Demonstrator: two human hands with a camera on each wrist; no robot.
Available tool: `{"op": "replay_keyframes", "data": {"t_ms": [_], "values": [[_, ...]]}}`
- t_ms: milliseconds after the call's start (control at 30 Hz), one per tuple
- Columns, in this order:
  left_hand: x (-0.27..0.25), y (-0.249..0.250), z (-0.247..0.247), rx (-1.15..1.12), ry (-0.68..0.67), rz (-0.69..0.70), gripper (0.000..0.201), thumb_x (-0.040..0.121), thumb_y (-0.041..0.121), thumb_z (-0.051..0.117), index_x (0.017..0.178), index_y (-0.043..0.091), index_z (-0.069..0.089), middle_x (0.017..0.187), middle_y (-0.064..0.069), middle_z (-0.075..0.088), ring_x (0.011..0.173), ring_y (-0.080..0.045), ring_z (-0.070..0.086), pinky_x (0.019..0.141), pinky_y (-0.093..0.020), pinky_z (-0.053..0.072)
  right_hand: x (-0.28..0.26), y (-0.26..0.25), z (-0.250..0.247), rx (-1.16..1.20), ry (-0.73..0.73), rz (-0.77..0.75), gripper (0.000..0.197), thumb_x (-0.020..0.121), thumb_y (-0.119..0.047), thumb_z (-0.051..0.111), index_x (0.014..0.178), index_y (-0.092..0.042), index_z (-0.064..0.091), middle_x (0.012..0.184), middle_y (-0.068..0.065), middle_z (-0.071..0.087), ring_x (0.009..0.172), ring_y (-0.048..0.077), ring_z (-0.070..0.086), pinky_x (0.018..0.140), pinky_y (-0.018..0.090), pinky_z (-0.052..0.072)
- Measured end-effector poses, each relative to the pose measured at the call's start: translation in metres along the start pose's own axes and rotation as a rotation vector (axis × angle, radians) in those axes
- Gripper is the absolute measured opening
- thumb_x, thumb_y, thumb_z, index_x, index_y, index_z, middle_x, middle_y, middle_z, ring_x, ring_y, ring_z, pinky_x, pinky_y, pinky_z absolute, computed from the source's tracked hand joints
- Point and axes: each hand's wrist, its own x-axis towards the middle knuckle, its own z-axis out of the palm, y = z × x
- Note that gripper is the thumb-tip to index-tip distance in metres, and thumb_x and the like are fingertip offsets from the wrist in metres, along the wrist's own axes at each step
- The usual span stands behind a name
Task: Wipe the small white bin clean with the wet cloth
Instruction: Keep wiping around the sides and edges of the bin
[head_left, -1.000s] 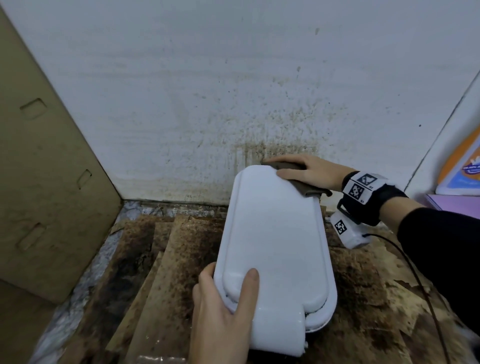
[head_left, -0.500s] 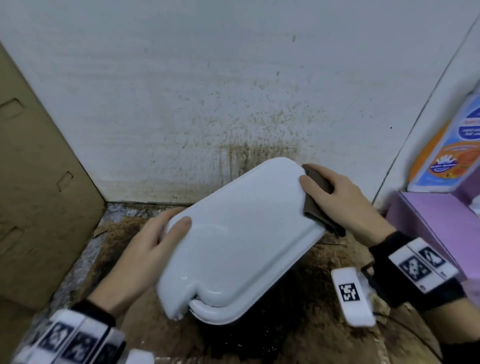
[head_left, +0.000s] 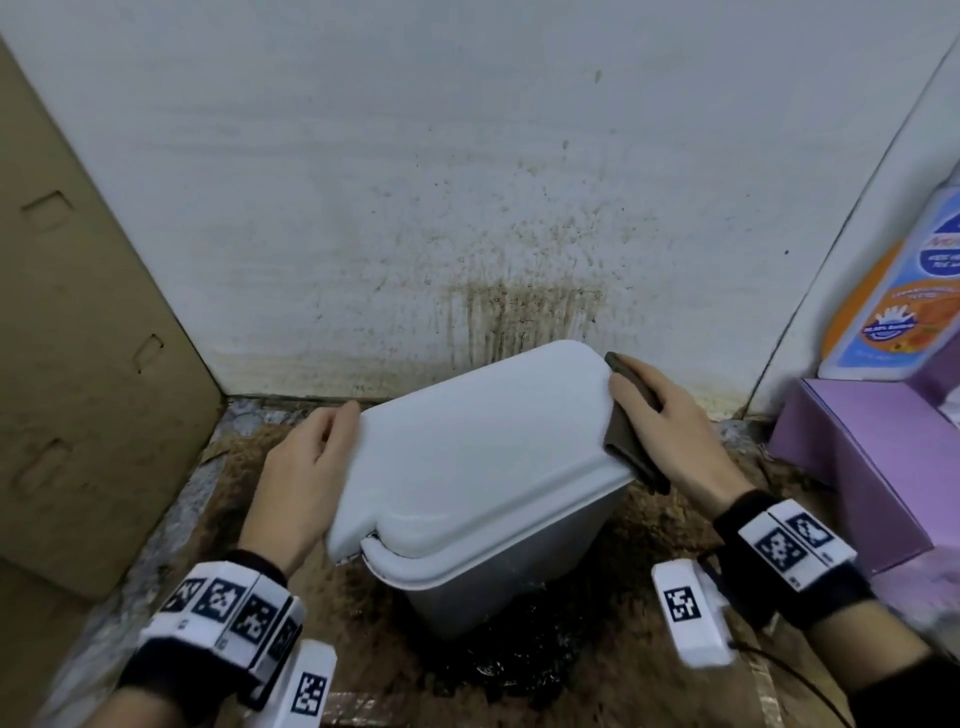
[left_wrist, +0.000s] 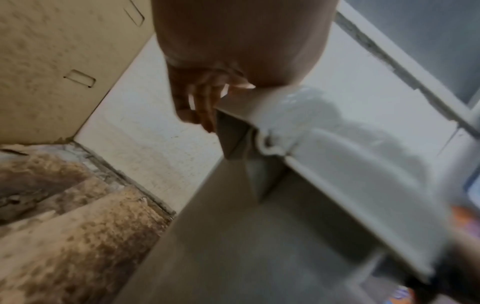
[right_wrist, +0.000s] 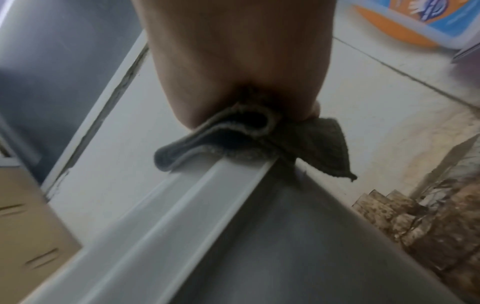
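Cardboard panel (head_left: 78, 364): stands at the left edge of the floor; tan, matte, with punched rectangular slots.
Left hand (head_left: 306, 467): grip holds the bin's left lid edge; fingers curl over that edge in the left wrist view, thumb side on top. Steadying, not wiping.
Small white bin (head_left: 483, 467): sits on the floor near the back wall, roughly centred between panel and purple box, turned at an angle. Smooth, glossy moulded plastic; rounded-rectangle lid with raised rim and a hinge notch at the near-left corner; body greyer, tapering downward.
Wet cloth (head_left: 631, 441): dark brown, folded, nubbly weave with a paler stitched edge; pressed against the lid's right edge, one corner hanging below the rim.
Right hand (head_left: 670, 431): grip presses the cloth to the rim, fingers laid along it, thumb behind as far as I can tell.
Floor (head_left: 649, 525): brown, mottled and stained covering, dark wet patch under the bin.
Wall (head_left: 467, 182): white, with brown speckles and drip stains above the bin.
Purple box (head_left: 857, 467): right edge of the floor, an orange-and-blue container on top.
Progress (judgement): lid top looks clean and shiny; rim wiping under way; body sides and interior likely remain, their state not visible.
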Motion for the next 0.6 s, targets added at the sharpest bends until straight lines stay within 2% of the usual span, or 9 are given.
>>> {"op": "replay_keyframes", "data": {"t_ms": [67,100,167,233,333,433,500,533,600], "values": [[-0.007,-0.006,-0.002,0.105,0.057,-0.046,0.057,0.094,0.079,0.032,0.088,0.026,0.054,0.09,-0.008,0.057,0.078,-0.023,0.052,0.066,-0.039,0.039,0.01,0.001,-0.004,0.034,-0.039,-0.019,0.048,0.105,-0.051,0.051,0.152,-0.042,0.049,0.157,-0.017,0.049,0.143,0.01,0.046,0.11,0.031,0.036],[-0.012,-0.008,-0.002,0.131,0.062,-0.091,0.063,0.089,0.085,0.029,0.096,0.027,0.054,0.1,-0.012,0.058,0.084,-0.024,0.054,0.071,-0.042,0.044,0.015,0.001,-0.007,0.055,-0.059,-0.018,0.047,0.105,-0.051,0.051,0.151,-0.043,0.05,0.157,-0.018,0.049,0.142,0.009,0.045,0.112,0.031,0.036],[-0.028,-0.009,-0.003,0.159,0.042,-0.192,0.084,0.08,0.094,0.031,0.12,0.023,0.05,0.119,-0.01,0.058,0.102,-0.029,0.06,0.086,-0.05,0.052,0.02,-0.001,-0.01,0.133,-0.104,0.016,0.047,0.104,-0.049,0.054,0.15,-0.042,0.052,0.155,-0.019,0.05,0.142,0.008,0.046,0.114,0.032,0.037],[-0.043,-0.004,-0.001,0.166,-0.002,-0.231,0.092,0.073,0.099,0.036,0.125,0.024,0.042,0.121,-0.006,0.059,0.104,-0.031,0.064,0.086,-0.053,0.056,0.02,-0.002,-0.01,0.207,-0.151,0.073,0.05,0.1,-0.051,0.059,0.149,-0.04,0.054,0.153,-0.017,0.053,0.139,0.01,0.051,0.11,0.032,0.042],[-0.053,0.006,0.004,0.185,-0.04,-0.196,0.088,0.069,0.101,0.037,0.117,0.027,0.04,0.111,-0.003,0.062,0.095,-0.03,0.067,0.079,-0.05,0.059,0.017,-0.002,-0.01,0.172,-0.149,0.07,0.06,0.093,-0.054,0.069,0.149,-0.041,0.054,0.146,-0.017,0.058,0.127,0.006,0.058,0.105,0.034,0.049],[-0.053,0.01,0.005,0.218,-0.025,-0.144,0.084,0.074,0.097,0.034,0.121,0.027,0.039,0.118,-0.004,0.061,0.105,-0.03,0.062,0.087,-0.051,0.055,0.009,-0.003,-0.014,0.176,-0.098,0.058,0.061,0.091,-0.05,0.072,0.148,-0.038,0.055,0.143,-0.014,0.061,0.122,0.004,0.061,0.104,0.037,0.052],[-0.049,0.01,0.003,0.234,-0.034,-0.113,0.088,0.075,0.097,0.031,0.129,0.028,0.04,0.125,-0.006,0.06,0.111,-0.031,0.06,0.091,-0.053,0.053,-0.001,-0.002,-0.015,0.184,-0.064,0.052,0.062,0.092,-0.049,0.072,0.149,-0.036,0.054,0.143,-0.015,0.06,0.122,0.004,0.061,0.106,0.039,0.052],[-0.044,0.008,0.001,0.246,-0.05,-0.103,0.095,0.075,0.097,0.03,0.138,0.027,0.039,0.132,-0.008,0.059,0.115,-0.032,0.06,0.093,-0.054,0.053,-0.007,0.0,-0.015,0.18,-0.042,0.051,0.063,0.092,-0.05,0.071,0.15,-0.036,0.053,0.144,-0.015,0.059,0.123,0.006,0.06,0.108,0.04,0.051],[-0.029,0.009,-0.004,0.276,-0.091,-0.084,0.113,0.076,0.098,0.029,0.161,0.024,0.02,0.144,-0.012,0.055,0.124,-0.034,0.058,0.097,-0.055,0.052,-0.019,0.004,-0.015,0.167,0.012,0.055,0.067,0.091,-0.056,0.071,0.152,-0.036,0.05,0.148,-0.016,0.057,0.129,0.01,0.058,0.11,0.043,0.049]]}}
